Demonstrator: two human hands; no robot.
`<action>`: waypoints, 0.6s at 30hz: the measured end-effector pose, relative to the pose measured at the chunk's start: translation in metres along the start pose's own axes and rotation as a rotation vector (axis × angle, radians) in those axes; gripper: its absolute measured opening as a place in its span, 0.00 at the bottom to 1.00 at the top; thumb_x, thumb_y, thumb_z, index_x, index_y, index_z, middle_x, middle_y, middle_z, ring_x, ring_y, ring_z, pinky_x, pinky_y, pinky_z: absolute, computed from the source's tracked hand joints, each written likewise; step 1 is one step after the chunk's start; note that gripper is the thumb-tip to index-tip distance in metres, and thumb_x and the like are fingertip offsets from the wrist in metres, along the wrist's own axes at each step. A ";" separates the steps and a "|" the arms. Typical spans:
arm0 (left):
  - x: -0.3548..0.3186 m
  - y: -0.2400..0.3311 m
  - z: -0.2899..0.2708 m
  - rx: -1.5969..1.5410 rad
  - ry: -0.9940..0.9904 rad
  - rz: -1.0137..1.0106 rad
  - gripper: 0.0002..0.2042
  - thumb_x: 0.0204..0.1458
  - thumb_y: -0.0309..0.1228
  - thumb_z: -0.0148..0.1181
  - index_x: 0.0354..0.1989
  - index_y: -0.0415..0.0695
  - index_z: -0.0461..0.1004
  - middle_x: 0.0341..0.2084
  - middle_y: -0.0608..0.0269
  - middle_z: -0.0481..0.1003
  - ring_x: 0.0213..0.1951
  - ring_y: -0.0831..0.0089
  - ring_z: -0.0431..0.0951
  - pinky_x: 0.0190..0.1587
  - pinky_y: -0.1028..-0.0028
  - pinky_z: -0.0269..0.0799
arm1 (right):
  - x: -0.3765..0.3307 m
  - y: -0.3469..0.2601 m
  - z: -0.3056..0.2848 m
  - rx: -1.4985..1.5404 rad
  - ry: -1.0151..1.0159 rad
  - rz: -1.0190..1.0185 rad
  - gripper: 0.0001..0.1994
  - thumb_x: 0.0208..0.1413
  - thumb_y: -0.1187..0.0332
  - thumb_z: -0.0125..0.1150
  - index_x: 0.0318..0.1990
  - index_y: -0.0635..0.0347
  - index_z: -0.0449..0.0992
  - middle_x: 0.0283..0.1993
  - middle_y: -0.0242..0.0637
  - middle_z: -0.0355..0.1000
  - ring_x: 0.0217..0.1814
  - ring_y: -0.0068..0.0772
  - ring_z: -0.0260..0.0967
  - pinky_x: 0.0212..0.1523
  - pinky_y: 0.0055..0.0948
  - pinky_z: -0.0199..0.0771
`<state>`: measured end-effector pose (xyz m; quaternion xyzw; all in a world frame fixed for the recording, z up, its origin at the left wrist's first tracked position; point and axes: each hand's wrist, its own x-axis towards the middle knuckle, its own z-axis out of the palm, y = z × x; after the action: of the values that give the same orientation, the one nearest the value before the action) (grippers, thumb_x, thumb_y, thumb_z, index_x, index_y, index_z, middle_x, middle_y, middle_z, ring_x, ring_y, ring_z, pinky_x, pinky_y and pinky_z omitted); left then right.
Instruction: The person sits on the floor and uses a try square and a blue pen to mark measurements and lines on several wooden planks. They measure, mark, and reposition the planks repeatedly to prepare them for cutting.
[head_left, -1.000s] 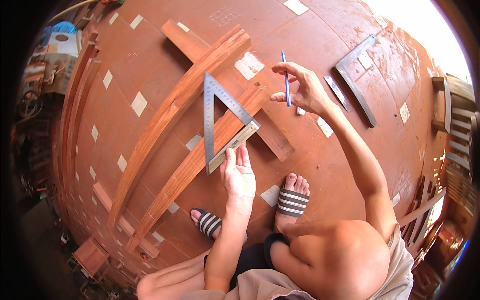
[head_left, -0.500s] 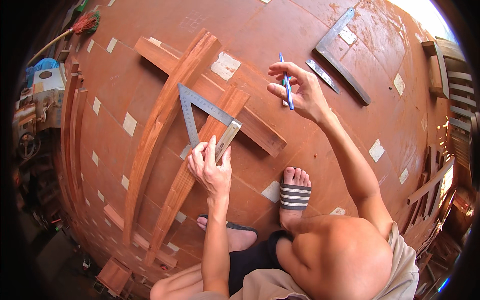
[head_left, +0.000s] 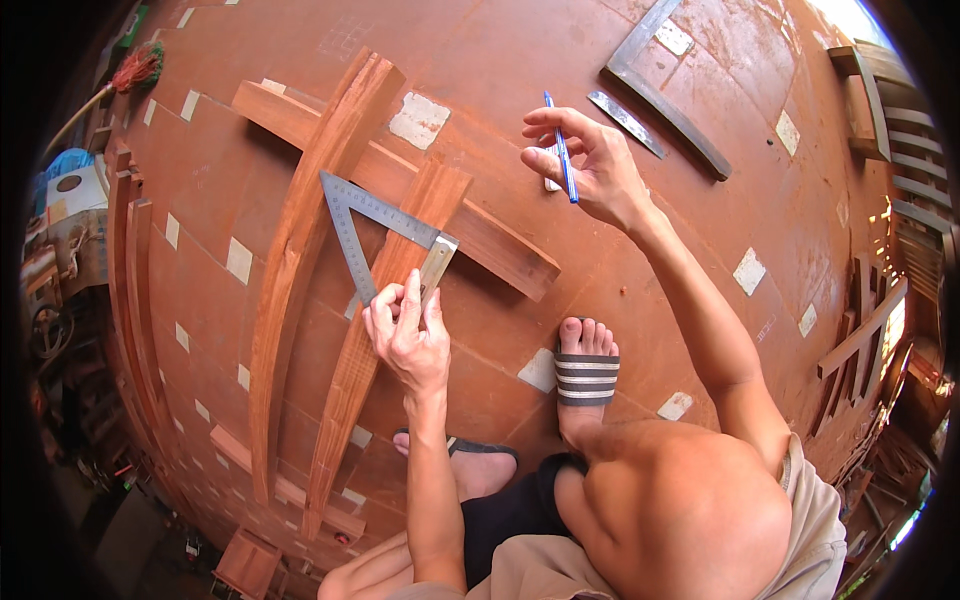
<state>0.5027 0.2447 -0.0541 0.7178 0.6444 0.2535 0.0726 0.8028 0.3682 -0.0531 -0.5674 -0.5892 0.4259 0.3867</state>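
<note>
From the head view, the left hand (head_left: pixel 411 340) has turned knuckles-up, thumb and fingers pinching a metal set square (head_left: pixel 390 214) near its lower end; it spans the shorter wooden beam (head_left: pixel 347 400), apparently better aligned with its right edge; right of that beam, the right hand (head_left: pixel 600 168), fingers loosely curled, still holds a blue pen (head_left: pixel 562 152)

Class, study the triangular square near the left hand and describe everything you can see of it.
The triangular square is a grey, metal-looking open triangle with a hollow middle, ruled with fine marks. A thicker, paler, bar-like stock runs along one side. The left hand grips its near end, covering one corner and part of the stock. It lies across the right-hand curved wooden beam, its far tip over the left-hand beam; whether it presses on either is unclear.
</note>
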 end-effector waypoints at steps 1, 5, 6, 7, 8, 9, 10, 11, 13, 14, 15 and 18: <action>0.000 0.000 0.000 -0.006 -0.003 -0.004 0.23 0.49 0.26 0.81 0.57 0.45 0.87 0.42 0.60 0.77 0.43 0.58 0.76 0.49 0.59 0.73 | -0.001 0.000 0.001 0.009 0.013 0.015 0.23 0.64 0.55 0.76 0.59 0.60 0.82 0.50 0.42 0.85 0.53 0.37 0.84 0.51 0.37 0.84; 0.001 0.001 0.000 -0.021 -0.004 -0.016 0.23 0.49 0.26 0.81 0.57 0.45 0.88 0.41 0.61 0.76 0.42 0.59 0.75 0.47 0.59 0.73 | -0.001 0.006 0.001 -0.029 -0.003 -0.019 0.26 0.67 0.52 0.74 0.62 0.62 0.80 0.54 0.40 0.84 0.50 0.30 0.83 0.50 0.32 0.85; 0.001 0.001 0.000 -0.022 -0.002 -0.017 0.24 0.49 0.26 0.81 0.57 0.45 0.88 0.41 0.61 0.76 0.41 0.59 0.75 0.47 0.60 0.73 | -0.001 0.007 0.002 -0.031 0.001 -0.024 0.26 0.67 0.52 0.74 0.62 0.62 0.80 0.53 0.40 0.85 0.50 0.30 0.83 0.50 0.32 0.84; 0.001 0.000 -0.001 -0.017 -0.004 -0.012 0.24 0.49 0.26 0.81 0.57 0.45 0.88 0.41 0.61 0.76 0.41 0.60 0.74 0.47 0.60 0.73 | -0.001 0.005 0.002 -0.033 0.004 -0.030 0.26 0.67 0.53 0.73 0.62 0.63 0.80 0.53 0.40 0.85 0.50 0.30 0.83 0.50 0.32 0.84; 0.001 0.000 -0.001 -0.013 -0.006 -0.007 0.24 0.48 0.26 0.81 0.57 0.45 0.88 0.41 0.61 0.76 0.40 0.60 0.74 0.47 0.60 0.73 | -0.001 0.005 0.003 -0.036 0.008 -0.036 0.25 0.68 0.53 0.73 0.62 0.63 0.80 0.53 0.40 0.85 0.50 0.30 0.83 0.50 0.32 0.84; 0.001 0.000 -0.001 -0.009 -0.008 -0.002 0.24 0.48 0.26 0.81 0.57 0.45 0.88 0.40 0.61 0.76 0.40 0.60 0.74 0.46 0.60 0.73 | -0.001 0.006 0.004 -0.033 0.005 -0.037 0.25 0.68 0.53 0.73 0.62 0.63 0.80 0.52 0.40 0.85 0.49 0.29 0.83 0.50 0.32 0.84; 0.002 -0.001 0.000 -0.014 -0.003 -0.001 0.24 0.48 0.26 0.81 0.57 0.45 0.88 0.40 0.62 0.76 0.40 0.60 0.74 0.46 0.60 0.73 | -0.001 0.007 0.006 -0.031 0.002 -0.038 0.25 0.68 0.54 0.73 0.62 0.63 0.80 0.52 0.41 0.85 0.49 0.29 0.83 0.49 0.32 0.85; 0.002 0.000 0.001 -0.018 0.002 0.000 0.24 0.48 0.26 0.81 0.57 0.44 0.88 0.40 0.62 0.76 0.39 0.61 0.73 0.46 0.60 0.73 | -0.001 0.007 0.007 -0.028 -0.001 -0.039 0.24 0.68 0.54 0.73 0.62 0.63 0.80 0.52 0.41 0.85 0.49 0.29 0.83 0.49 0.31 0.85; 0.002 0.000 0.002 -0.021 0.006 -0.001 0.23 0.48 0.26 0.81 0.56 0.44 0.88 0.40 0.62 0.76 0.39 0.61 0.73 0.46 0.60 0.73 | -0.001 0.005 0.009 -0.006 0.011 -0.018 0.23 0.67 0.55 0.74 0.60 0.62 0.81 0.50 0.43 0.86 0.51 0.35 0.85 0.50 0.36 0.85; 0.002 0.000 0.001 -0.019 0.005 -0.004 0.23 0.48 0.26 0.81 0.56 0.44 0.88 0.40 0.62 0.76 0.39 0.61 0.73 0.46 0.60 0.73 | -0.001 0.004 0.010 0.006 0.017 -0.008 0.23 0.66 0.55 0.74 0.60 0.61 0.82 0.49 0.43 0.87 0.52 0.39 0.86 0.51 0.38 0.85; 0.002 0.000 0.001 -0.017 0.005 -0.005 0.23 0.48 0.26 0.81 0.56 0.44 0.88 0.40 0.62 0.76 0.39 0.61 0.73 0.46 0.60 0.73 | -0.001 0.003 0.011 0.007 0.015 -0.005 0.23 0.66 0.55 0.74 0.59 0.61 0.82 0.49 0.44 0.87 0.51 0.39 0.86 0.51 0.39 0.85; 0.001 -0.002 0.003 -0.018 0.014 0.018 0.23 0.48 0.26 0.81 0.56 0.44 0.88 0.40 0.62 0.76 0.38 0.61 0.73 0.45 0.60 0.73 | -0.002 0.000 0.013 0.014 0.006 0.004 0.22 0.66 0.55 0.74 0.60 0.61 0.82 0.49 0.44 0.87 0.51 0.39 0.86 0.51 0.39 0.85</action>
<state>0.5020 0.2469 -0.0569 0.7210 0.6363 0.2649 0.0721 0.7909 0.3657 -0.0576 -0.5671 -0.5838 0.4291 0.3916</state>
